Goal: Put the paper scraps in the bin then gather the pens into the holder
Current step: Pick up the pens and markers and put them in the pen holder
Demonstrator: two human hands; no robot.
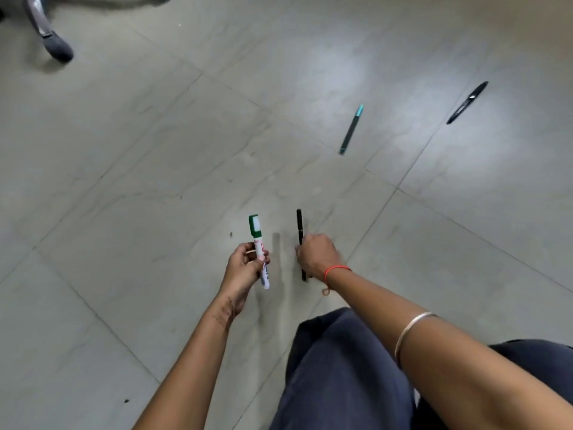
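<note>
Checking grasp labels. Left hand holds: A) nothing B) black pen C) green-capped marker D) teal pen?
C: the left hand grips the green-capped marker; the right hand is closed on the black pen, and the teal pen lies untouched farther off.

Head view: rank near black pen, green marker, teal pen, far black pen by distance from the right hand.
1. near black pen: gripped by the right hand.
2. green marker: just left, held in the left hand.
3. teal pen: ahead on the floor.
4. far black pen: farther ahead, to the right.
</note>
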